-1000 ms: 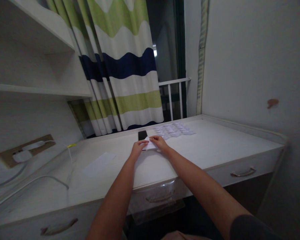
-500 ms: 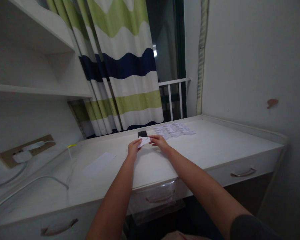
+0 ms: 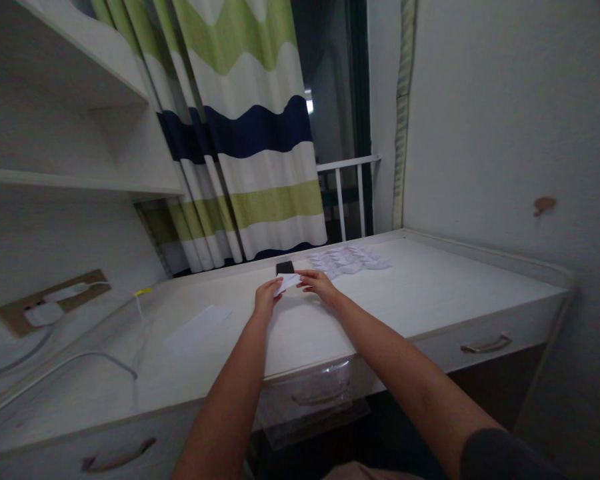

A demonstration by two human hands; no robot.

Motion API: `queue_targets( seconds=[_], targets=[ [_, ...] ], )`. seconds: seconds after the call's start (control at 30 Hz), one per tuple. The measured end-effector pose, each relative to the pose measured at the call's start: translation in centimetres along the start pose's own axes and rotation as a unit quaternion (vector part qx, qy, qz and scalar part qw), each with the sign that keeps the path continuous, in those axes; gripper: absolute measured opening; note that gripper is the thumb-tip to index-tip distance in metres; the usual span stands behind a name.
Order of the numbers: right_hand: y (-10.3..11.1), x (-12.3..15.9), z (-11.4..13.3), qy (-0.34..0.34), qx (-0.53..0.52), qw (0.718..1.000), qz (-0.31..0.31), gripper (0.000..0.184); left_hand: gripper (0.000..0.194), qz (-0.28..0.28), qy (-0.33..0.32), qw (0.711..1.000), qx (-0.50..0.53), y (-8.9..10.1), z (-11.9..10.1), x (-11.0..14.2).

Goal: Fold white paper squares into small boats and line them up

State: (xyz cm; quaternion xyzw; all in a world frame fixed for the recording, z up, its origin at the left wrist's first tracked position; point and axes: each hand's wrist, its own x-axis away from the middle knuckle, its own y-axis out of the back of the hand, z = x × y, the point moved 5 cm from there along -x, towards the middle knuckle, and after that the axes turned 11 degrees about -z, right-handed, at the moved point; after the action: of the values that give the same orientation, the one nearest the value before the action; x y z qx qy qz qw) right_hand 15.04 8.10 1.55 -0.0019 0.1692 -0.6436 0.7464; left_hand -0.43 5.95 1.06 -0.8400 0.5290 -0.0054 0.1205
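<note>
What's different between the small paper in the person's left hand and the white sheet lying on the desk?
The paper slip is smaller than the white sheet. The slip is gripped in the left hand; the sheet lies flat on the desk, untouched. Both are white paper.

You're facing a white desk (image 3: 460,280) with drawers, white shelves (image 3: 65,133) on your left, a green, navy and white striped curtain (image 3: 260,133) beside a dim window (image 3: 327,87) and white railing (image 3: 347,193), and a stained white wall (image 3: 500,120) on your right.
</note>
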Motion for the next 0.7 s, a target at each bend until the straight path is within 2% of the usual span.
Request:
queue_targets(
  seconds=[0.17, 0.33, 0.47, 0.7],
  targets=[
    [-0.1, -0.1, -0.1, 0.014, 0.027, 1.0, 0.005, 0.028, 0.026, 0.01, 0.014, 1.0, -0.016, -0.2, 0.1, 0.1],
    [-0.4, 0.0, -0.4, 0.024, 0.064, 0.997, 0.026, 0.019, 0.028, 0.035, 0.011, 0.998, -0.043, -0.6, -0.1, 0.8],
    [-0.8, 0.3, -0.4, 0.03, 0.106, 0.992, 0.059, 0.021, 0.026, 0.053, 0.003, 0.996, -0.068, -0.9, -0.2, 1.2],
    [-0.8, 0.6, -0.1, 0.046, 0.121, 0.989, 0.069, 0.024, 0.024, 0.063, 0.004, 0.995, -0.072, -0.9, -0.1, 1.2]
  ],
)
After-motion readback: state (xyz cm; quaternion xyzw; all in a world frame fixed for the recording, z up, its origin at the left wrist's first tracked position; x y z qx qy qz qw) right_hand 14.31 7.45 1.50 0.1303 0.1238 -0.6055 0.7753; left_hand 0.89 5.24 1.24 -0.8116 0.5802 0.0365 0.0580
